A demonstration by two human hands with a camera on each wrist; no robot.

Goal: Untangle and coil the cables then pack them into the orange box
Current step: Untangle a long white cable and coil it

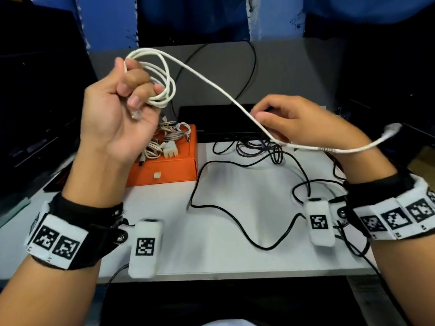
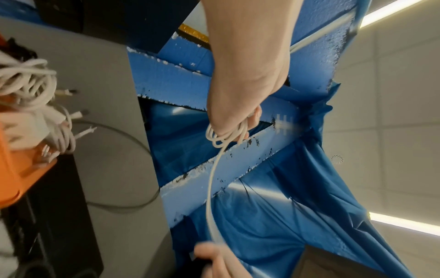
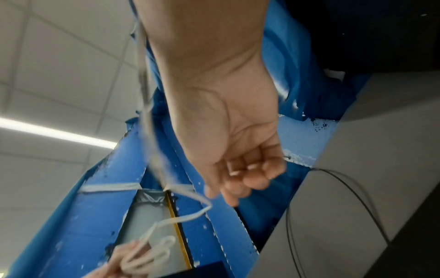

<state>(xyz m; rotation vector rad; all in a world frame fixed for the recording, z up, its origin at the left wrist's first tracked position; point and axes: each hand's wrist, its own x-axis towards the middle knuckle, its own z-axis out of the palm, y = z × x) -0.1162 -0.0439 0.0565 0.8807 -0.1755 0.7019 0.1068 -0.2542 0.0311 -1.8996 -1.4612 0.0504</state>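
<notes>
white cable [image 1: 207, 81] loops are gripped in the raised left hand [image 1: 117, 109]; its free run is pinched by the right hand [image 1: 303, 121] above the table [image 1: 247, 191]; coiled cables [image 1: 164, 140] are held in the orange box [image 1: 169, 170].

The white cable [image 1: 207, 82] has a smooth, matt rubbery sheath and ends in a clear plastic plug [image 1: 136, 114]. The orange box [image 1: 164, 169] at 9 o'clock on the table [image 1: 254, 184] looks like smooth, matt plastic. The tabletop is a smooth white laminate with a faint sheen. Thin black cables [image 1: 235, 215] look glossy. The blue drape [image 2: 297, 206] at 12 o'clock is shiny thin cloth.
</notes>
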